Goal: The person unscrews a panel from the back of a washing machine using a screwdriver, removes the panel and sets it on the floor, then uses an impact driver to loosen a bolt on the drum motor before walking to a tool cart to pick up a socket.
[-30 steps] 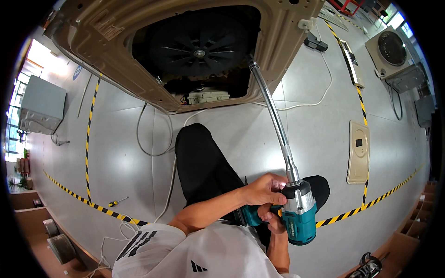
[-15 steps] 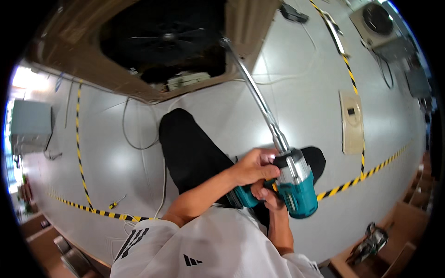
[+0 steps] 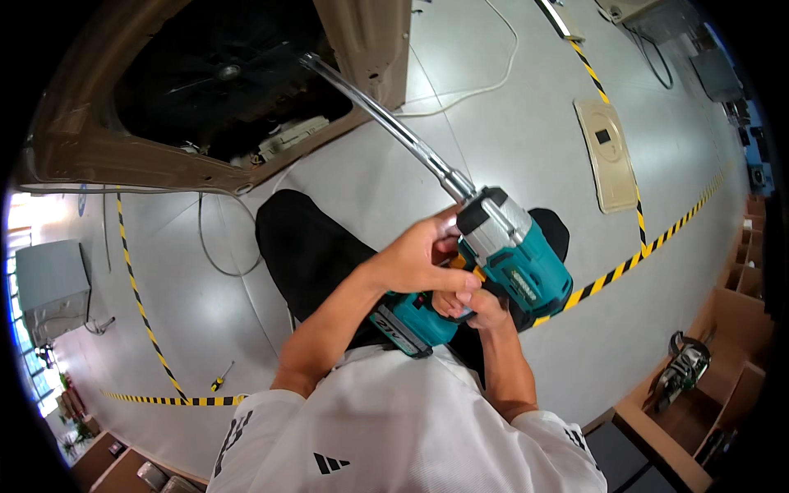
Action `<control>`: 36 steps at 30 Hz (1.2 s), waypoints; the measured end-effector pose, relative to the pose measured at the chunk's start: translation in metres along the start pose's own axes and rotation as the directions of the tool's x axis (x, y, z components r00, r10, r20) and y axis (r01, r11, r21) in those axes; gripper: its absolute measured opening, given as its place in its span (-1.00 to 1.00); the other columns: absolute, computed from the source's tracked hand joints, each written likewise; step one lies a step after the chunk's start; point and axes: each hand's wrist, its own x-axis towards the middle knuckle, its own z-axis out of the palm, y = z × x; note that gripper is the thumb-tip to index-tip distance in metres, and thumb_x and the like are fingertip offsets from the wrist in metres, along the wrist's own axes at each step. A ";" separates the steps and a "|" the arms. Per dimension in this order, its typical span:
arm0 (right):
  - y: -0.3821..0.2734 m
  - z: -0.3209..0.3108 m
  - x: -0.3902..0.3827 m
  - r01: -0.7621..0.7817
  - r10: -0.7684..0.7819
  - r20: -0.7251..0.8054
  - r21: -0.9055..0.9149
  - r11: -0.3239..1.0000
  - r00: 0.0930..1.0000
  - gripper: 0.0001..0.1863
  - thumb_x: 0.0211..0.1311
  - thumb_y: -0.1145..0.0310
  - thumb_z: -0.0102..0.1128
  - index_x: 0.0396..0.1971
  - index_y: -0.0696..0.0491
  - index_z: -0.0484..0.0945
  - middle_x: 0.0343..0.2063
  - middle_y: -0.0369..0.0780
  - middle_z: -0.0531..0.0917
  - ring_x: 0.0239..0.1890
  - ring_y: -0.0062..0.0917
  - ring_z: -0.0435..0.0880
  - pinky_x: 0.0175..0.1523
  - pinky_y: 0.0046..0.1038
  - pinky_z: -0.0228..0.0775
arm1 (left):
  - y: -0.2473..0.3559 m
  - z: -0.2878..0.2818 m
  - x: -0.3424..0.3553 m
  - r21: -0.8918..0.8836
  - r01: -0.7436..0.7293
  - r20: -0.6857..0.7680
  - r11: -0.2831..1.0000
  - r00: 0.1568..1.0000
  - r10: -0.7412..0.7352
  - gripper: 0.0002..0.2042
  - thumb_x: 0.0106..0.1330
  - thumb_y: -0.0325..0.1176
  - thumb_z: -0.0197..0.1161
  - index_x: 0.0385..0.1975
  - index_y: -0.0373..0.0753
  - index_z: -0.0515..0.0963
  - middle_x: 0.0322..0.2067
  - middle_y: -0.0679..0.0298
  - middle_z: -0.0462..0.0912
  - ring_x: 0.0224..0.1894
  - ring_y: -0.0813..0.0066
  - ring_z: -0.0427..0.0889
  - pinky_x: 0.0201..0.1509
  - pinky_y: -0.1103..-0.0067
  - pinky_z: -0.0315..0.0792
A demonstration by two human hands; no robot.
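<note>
right hand (image 3: 482, 307) clasps the teal impact wrench (image 3: 526, 261). left hand (image 3: 415, 256) cups its front, likely because the long metal bar (image 3: 390, 126) makes it nose-heavy.

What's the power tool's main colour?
The power tool is mainly teal, with silver and black at the front; clearest in the head view.

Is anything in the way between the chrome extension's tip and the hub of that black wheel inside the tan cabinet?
Nothing visible stands between the chrome extension's tip and the black wheel's hub, but this one view can't settle depth.
</note>
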 end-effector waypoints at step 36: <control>0.036 -0.002 -0.008 0.267 -0.292 -0.180 -0.151 0.952 0.939 -0.51 0.06 0.39 0.24 0.00 0.13 0.30 -0.47 -0.15 0.56 -0.54 -0.48 0.59 -0.56 -0.62 0.43 | -0.016 -0.010 -0.022 -0.335 -0.245 0.118 0.910 0.947 0.299 -0.30 -0.04 -0.51 0.38 0.17 -0.38 0.21 0.19 0.01 0.25 0.26 0.16 0.20 0.30 0.26 0.12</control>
